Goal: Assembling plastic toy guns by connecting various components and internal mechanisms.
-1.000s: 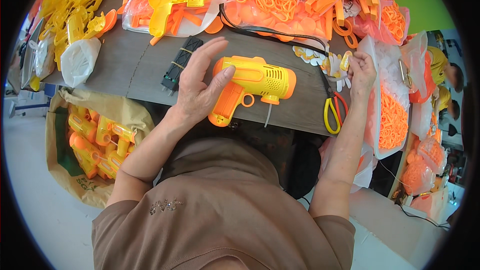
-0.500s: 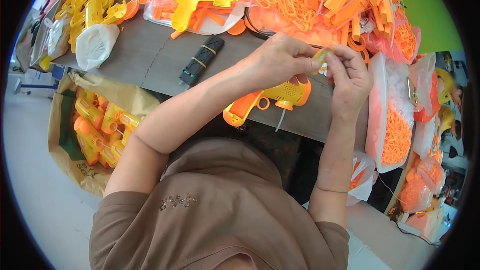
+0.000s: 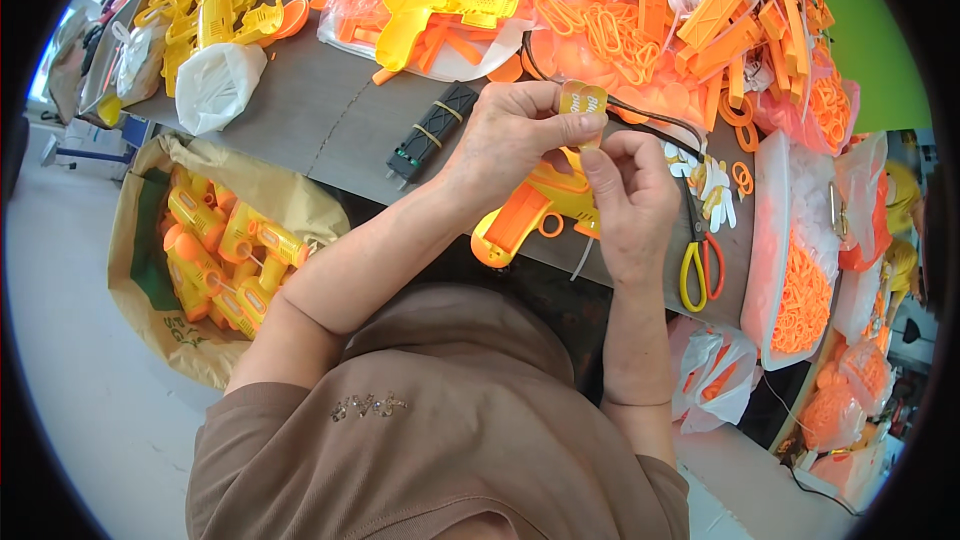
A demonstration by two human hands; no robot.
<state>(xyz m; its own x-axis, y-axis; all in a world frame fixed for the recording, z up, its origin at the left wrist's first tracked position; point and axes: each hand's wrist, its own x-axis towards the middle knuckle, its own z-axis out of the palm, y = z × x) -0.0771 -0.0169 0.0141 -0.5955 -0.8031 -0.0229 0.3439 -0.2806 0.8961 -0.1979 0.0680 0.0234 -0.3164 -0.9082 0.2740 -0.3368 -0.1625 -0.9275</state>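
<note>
Yellow label (image 3: 583,99) — in left fingers (image 3: 568,130)

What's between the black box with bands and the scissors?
In the head view, the yellow-orange toy lies between the black box and scissors, partly hidden by the left hand and right hand.

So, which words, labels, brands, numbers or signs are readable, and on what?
Yellow label in the left hand: white lettering, partly readable; I won't copy it.
Tan sack: green print, too small and skewed to read.
Brown shirt: glittery motif; cannot tell whether it is lettering.
</note>
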